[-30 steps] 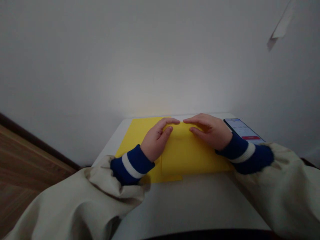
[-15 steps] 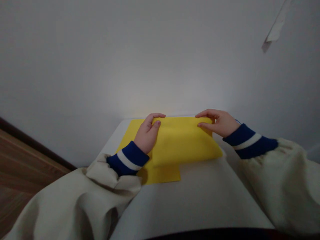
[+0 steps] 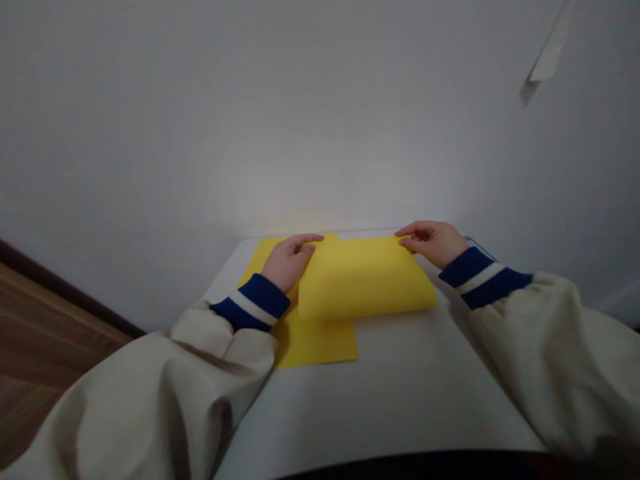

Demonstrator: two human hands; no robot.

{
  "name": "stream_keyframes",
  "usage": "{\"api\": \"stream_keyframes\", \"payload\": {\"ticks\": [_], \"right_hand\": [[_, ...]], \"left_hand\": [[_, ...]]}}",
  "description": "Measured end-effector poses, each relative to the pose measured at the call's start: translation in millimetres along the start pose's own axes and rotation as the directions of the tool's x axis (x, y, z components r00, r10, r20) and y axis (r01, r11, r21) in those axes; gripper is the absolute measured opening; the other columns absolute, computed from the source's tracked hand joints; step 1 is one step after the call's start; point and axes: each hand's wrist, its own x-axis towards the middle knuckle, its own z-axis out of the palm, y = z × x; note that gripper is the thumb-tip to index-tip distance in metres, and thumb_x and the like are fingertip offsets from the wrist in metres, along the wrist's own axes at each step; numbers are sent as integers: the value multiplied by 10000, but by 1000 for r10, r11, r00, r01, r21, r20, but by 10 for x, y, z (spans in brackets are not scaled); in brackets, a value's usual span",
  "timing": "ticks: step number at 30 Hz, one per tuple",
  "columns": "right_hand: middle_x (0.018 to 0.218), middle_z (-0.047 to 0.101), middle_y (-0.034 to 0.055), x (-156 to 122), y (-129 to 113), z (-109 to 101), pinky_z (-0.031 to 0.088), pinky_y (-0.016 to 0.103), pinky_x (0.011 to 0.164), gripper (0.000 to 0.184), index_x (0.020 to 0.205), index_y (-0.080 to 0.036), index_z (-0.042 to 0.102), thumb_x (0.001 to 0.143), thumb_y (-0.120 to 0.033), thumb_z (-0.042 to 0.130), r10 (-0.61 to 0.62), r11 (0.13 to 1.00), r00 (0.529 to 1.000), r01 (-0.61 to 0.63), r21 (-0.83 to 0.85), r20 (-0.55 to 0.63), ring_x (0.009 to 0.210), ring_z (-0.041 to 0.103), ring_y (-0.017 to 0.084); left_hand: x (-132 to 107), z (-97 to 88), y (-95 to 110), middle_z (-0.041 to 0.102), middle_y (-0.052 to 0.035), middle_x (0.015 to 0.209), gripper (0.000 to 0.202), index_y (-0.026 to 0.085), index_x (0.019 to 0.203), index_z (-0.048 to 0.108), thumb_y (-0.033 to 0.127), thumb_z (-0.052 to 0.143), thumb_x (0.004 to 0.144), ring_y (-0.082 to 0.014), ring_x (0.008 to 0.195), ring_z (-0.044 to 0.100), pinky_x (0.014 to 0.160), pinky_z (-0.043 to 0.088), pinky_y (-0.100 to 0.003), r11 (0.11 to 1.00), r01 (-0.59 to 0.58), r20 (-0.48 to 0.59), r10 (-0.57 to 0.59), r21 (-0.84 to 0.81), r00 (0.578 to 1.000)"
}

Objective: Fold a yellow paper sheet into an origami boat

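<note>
A yellow paper sheet (image 3: 367, 277) is bent over on itself, its near side a rounded bend and its loose edge held at the far side of a small white table (image 3: 390, 400). My left hand (image 3: 287, 260) pinches the far left corner of that sheet, fingers closed on it. My right hand (image 3: 433, 241) pinches the far right corner the same way. A second flat yellow sheet (image 3: 317, 343) lies under it, showing at the left and front.
The table stands against a plain white wall (image 3: 250, 120). A strip of white tape or paper (image 3: 547, 53) hangs on the wall at the upper right. Wooden floor (image 3: 40, 333) shows at the left. A dark edge (image 3: 400, 467) runs along the table's near side.
My hands moved apart from the middle to the corners of the sheet and carried its edge toward the far side of the table. The phone at the right is now hidden behind my right sleeve.
</note>
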Motion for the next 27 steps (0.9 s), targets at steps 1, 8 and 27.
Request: {"api": "stream_keyframes", "payload": {"ticks": [1,8,27], "right_hand": [[694,679,21,-7,-5,7,470,282,574,214,854,-191,708,682,-274,613,7,1000,1000,-7,-29,0,593,573,129],[739,704,21,-53,-5,81,487,284,633,205,865,-196,713,707,-241,591,33,992,997,-24,-128,74,644,608,136],[900,687,47,8,-101,62,453,282,736,264,992,-227,707,791,-233,536,3,872,960,135,-471,280,790,597,169]], "left_hand": [[17,-13,-25,641,-21,703,281,179,971,681,269,524,756,-134,555,517,548,427,-260,996,-31,0,32,78,1000],[66,-44,-51,704,-51,827,250,224,888,730,175,523,757,-212,761,617,804,468,-378,939,-100,21,99,328,995],[160,-50,-134,693,-52,945,277,224,973,701,115,484,839,-195,860,617,804,463,-335,439,-595,466,373,673,802]]}}
